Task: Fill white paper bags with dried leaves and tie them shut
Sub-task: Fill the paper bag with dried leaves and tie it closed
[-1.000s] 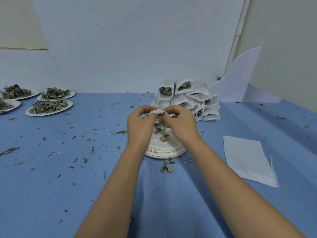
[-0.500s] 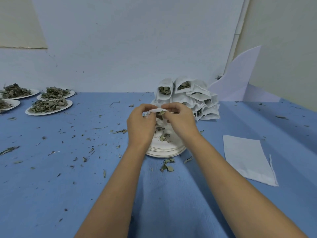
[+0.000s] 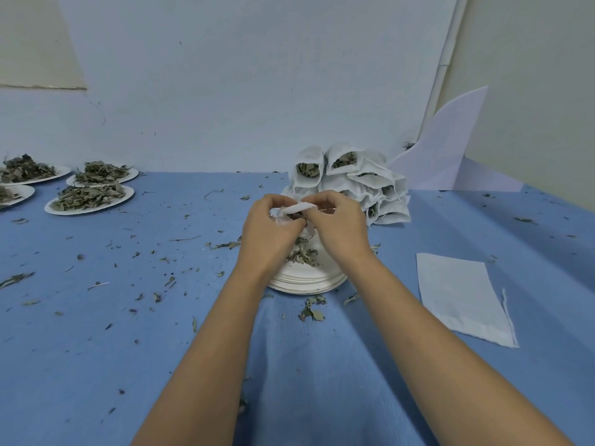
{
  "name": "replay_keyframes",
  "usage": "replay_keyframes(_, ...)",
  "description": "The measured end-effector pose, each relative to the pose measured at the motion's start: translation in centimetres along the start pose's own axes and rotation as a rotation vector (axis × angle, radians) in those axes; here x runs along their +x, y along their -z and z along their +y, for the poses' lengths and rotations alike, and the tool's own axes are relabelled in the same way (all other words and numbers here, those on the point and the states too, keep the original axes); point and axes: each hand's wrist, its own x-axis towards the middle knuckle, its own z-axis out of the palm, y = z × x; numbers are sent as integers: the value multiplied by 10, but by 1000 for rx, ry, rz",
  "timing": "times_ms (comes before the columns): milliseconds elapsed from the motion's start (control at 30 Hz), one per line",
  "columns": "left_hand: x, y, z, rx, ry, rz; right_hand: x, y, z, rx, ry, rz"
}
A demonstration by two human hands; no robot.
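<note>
Head view, looking forward and down. The left hand (image 3: pixel 267 235) and the right hand (image 3: pixel 342 230) were raised side by side over a stack of white paper plates (image 3: pixel 306 283) at the middle of the blue table (image 3: pixel 112 365). Between them they held a small white paper bag (image 3: pixel 297 208). The thumb and curled fingers of each hand pinched its crumpled top edge, the left hand at the left end and the right hand at the right end. A dark scrap of leaf showed just under that edge; the lower part of the bag was hidden behind the hands. A few loose grey-green dried leaves (image 3: pixel 304 256) lay on the top plate of the stack, below the hands, and more lay on the table just in front of the stack. Just behind and to the right of the hands stood a heap of filled white paper bags (image 3: pixel 357 185), several mouths open toward the camera with leaves visible inside. A flat empty white paper bag (image 3: pixel 460 294) lay on the table to the right, well apart from the stack. At far left, white paper plates heaped with dried leaves (image 3: pixel 96 211) sat near the wall. Leaf crumbs were scattered over the table. A curved white sheet (image 3: pixel 450 146) leaned in the right corner.
</note>
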Motion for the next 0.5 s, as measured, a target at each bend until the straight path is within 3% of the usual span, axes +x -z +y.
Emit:
replay_keyframes(300, 6, 1, -2, 176, -10, 309, -9, -3, -7, 108, 147, -250)
replay_keyframes(500, 7, 7, -1, 80, -16, 412, 1, 14, -5, -1, 30, -313)
